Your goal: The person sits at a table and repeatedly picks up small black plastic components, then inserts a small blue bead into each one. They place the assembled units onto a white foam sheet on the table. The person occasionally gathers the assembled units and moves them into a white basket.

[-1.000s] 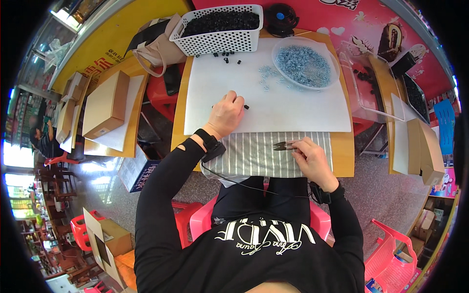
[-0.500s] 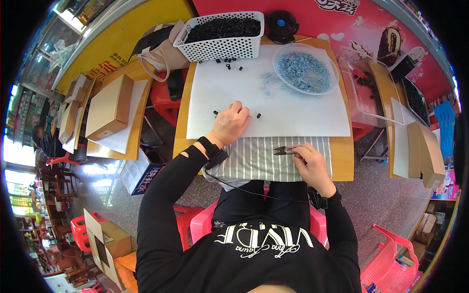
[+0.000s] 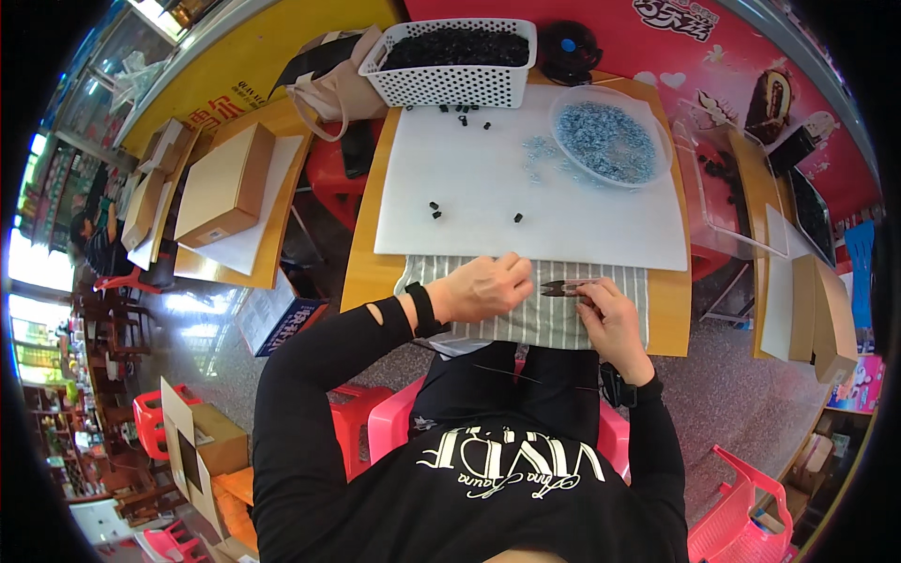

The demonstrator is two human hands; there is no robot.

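Three black pieces (image 3: 518, 218) on near part of white sheet (image 3: 469, 174), dark snips (image 3: 556, 288) in curled right hand (image 3: 612, 319), left hand (image 3: 483, 286) curled over striped cloth (image 3: 535, 326), hold unclear.

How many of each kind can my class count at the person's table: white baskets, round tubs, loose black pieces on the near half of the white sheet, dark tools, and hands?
White basket: 1
Round tub: 1
Loose black pieces there: 3
Dark tool: 1
Hands: 2 (left hand, right hand)
Total: 8
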